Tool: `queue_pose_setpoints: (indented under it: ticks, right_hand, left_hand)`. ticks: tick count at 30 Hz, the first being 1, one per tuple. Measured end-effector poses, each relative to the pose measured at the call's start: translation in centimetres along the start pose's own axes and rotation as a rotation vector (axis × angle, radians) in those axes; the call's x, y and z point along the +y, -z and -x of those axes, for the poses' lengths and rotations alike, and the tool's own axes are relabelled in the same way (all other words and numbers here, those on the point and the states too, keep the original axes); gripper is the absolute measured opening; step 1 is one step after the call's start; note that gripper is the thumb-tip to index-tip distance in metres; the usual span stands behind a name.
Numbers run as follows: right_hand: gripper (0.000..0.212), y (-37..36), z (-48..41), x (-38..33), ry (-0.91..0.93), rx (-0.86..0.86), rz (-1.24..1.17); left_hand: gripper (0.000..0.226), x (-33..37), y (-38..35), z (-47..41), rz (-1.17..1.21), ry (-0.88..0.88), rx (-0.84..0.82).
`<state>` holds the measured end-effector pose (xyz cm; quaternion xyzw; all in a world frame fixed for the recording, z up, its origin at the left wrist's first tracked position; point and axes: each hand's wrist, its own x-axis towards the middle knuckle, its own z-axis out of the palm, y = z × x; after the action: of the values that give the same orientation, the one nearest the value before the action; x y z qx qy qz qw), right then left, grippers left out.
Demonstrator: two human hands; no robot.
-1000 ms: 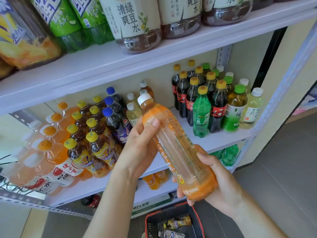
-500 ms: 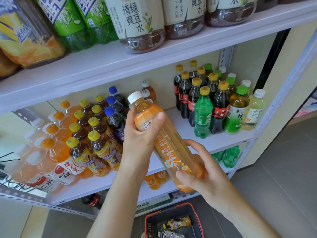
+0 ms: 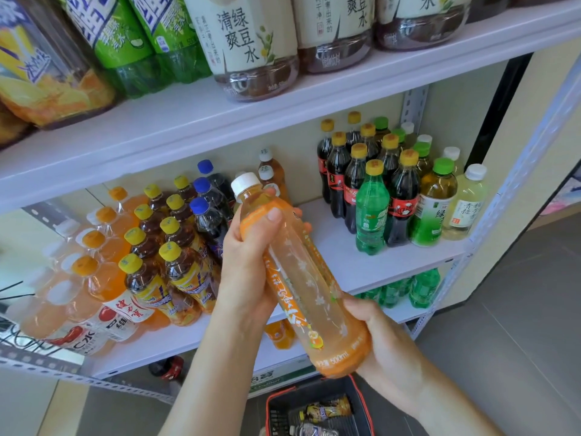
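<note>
- Both hands held the orange bottle (image 3: 301,278), tilted, in front of the middle shelf (image 3: 338,247): left hand (image 3: 248,262) curled round its top, right hand (image 3: 386,344) round its bottom.
- It might slip and fall on the basket (image 3: 314,393) below, since it was smooth and tipped.
- Its label read "500ml".

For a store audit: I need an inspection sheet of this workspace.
Surface: white middle shelf, bare patch at centre.
Job's things: orange bottle, white cap on, tilted, held off the shelf.
Clutter: dark cola bottles, a green bottle, yellow-capped tea bottles crowd the shelf.
Grippers: left hand grips the bottle's shoulder; right hand holds its base.
Cables: thin dark strands at left edge, unclear.
Surroundings: black basket, partly filled, below the hands.
</note>
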<state>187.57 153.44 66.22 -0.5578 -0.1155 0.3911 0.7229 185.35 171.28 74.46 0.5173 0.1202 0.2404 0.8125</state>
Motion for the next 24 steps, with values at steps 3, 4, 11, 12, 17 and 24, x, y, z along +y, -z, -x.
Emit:
queue_pose_setpoints:
  ticks: [3,4,11,12,17,24]
  right_hand:
    - [0.041,-0.9,-1.3,-0.3,0.103,-0.077,0.068]
    - [0.052,-0.6,-1.2,-0.1,0.153,-0.086,0.129]
    - [0.070,-1.1,-1.3,1.1,0.317,-0.032,0.179]
    - [0.072,-1.1,-1.4,1.2,0.327,-0.027,0.191]
    - [0.078,-2.0,-1.6,2.0,0.498,0.227,0.437]
    - [0.076,-2.1,-1.9,2.0,0.938,0.484,0.948]
  left_hand:
    - [0.039,-0.1,-0.4,0.0,-0.108,-0.094,0.093]
    - [0.036,-0.1,-0.5,0.0,-0.122,-0.110,0.138]
    - [0.027,0.3,-0.7,-0.5,-0.133,-0.087,0.171]
    - [0.024,0.3,-0.7,-0.6,-0.144,-0.077,0.157]
    - [0.038,0.8,-0.6,-1.3,-0.266,-0.036,0.100]
    - [0.026,0.4,0.7,-1.8,-0.012,0.056,0.147]
